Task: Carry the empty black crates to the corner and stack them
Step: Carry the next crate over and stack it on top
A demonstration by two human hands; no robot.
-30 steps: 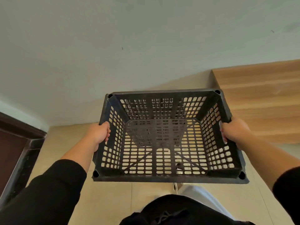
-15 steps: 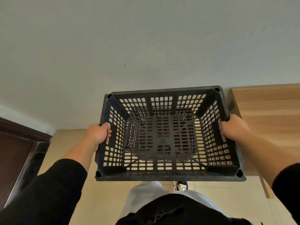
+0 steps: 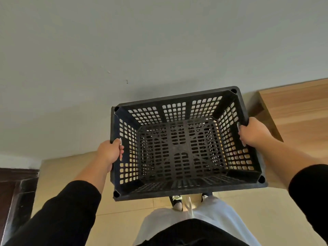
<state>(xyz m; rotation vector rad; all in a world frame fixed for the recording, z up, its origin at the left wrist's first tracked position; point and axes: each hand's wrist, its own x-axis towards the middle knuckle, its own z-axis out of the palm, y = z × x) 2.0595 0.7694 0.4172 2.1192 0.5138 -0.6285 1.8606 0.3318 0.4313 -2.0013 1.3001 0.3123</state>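
Observation:
An empty black crate (image 3: 182,190) with slotted walls hangs in front of me, open side up and slightly rotated. My left hand (image 3: 110,151) grips its left rim. My right hand (image 3: 253,133) grips its right rim. Through the slotted bottom a dark grid shows, and I cannot tell whether another crate lies beneath. The far edge of the crate is close to the grey wall (image 3: 159,41).
A wooden cabinet (image 3: 298,107) stands against the wall on the right, just past the crate's right corner. A dark wooden door frame (image 3: 16,192) is at the lower left. Beige floor tiles (image 3: 67,171) lie below, with my feet under the crate.
The crate has moved right and closer to the wall and has turned slightly. The wooden cabinet has slid further right in view. Both hands keep their hold.

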